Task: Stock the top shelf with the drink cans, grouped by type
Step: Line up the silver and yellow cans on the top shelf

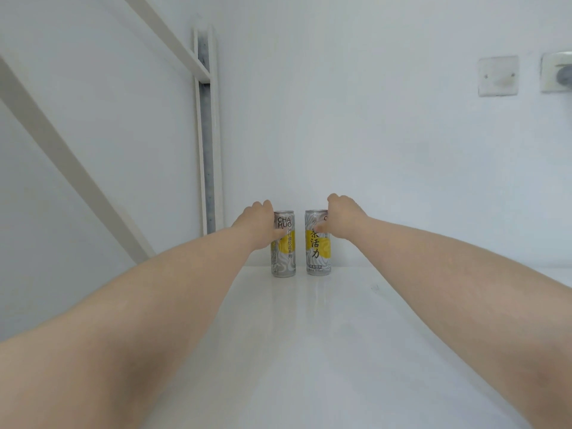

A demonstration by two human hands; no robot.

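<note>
Two slim silver-and-yellow drink cans of the same type stand upright, side by side with a small gap, at the back of the white top shelf (309,351). My left hand (258,224) is wrapped around the upper part of the left can (284,255). My right hand (342,218) grips the upper part of the right can (318,253). Both cans rest on the shelf surface. Both arms stretch forward across the shelf.
A white wall backs the shelf. A white upright rail (206,128) with a diagonal brace (62,144) stands at the back left. Two wall plates (498,75) sit high on the right.
</note>
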